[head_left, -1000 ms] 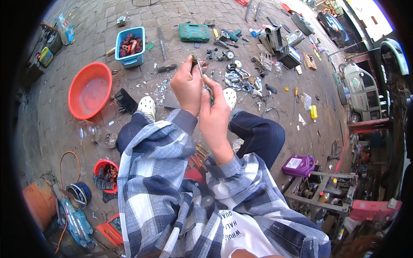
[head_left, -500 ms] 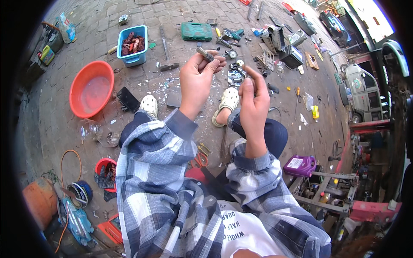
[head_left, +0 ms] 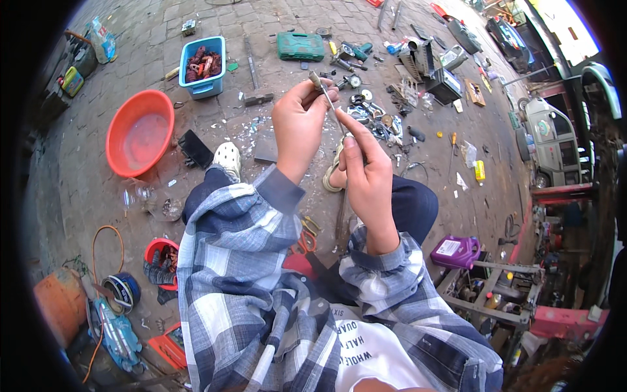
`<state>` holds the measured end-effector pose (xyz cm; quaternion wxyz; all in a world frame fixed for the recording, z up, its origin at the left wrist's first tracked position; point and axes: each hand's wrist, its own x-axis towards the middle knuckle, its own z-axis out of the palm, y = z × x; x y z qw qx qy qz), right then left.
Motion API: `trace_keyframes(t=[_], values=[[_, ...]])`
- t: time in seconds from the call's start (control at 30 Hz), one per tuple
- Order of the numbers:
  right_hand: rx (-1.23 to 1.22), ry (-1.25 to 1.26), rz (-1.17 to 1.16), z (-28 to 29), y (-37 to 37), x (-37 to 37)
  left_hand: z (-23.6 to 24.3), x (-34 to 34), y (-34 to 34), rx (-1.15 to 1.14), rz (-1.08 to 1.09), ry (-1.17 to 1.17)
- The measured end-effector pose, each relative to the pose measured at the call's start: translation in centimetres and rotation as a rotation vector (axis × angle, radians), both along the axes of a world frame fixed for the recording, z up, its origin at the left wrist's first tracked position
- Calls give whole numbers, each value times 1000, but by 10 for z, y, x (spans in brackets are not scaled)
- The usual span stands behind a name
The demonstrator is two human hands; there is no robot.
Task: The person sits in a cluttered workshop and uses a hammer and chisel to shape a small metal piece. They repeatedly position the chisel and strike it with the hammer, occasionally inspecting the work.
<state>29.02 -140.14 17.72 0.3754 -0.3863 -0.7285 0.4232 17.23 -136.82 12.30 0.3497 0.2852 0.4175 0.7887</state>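
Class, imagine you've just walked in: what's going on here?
The person's left hand pinches a small metal part. Their right hand holds a thin rod whose far end meets, or nearly meets, that part. Both hands are raised over paved ground, where a hammer, a green case and a blue tub sit farther off.

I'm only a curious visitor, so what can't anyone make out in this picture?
All in the head view:
- Small cylindrical part: its lower end is covered by the left hand.
- Thin metal rod: its near end is lost at the right hand; whether its tip touches the part is too small to tell.
- Green case: its closed lid hides any contents.
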Motion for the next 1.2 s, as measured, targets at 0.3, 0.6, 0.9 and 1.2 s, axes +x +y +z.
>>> trace_keyframes(t=[0.3,0.6,0.9,1.2], values=[[80,-78,15,-5,9,5,-1,5,1,-44,92,75],[-183,89,-6,-2,2,1,-4,4,-3,-114,358,422],[470,-331,-183,-23,0,-16,-5,4,-3,-187,347,394],[295,-115,-52,-31,18,-10,-12,-4,-2,-271,295,436]])
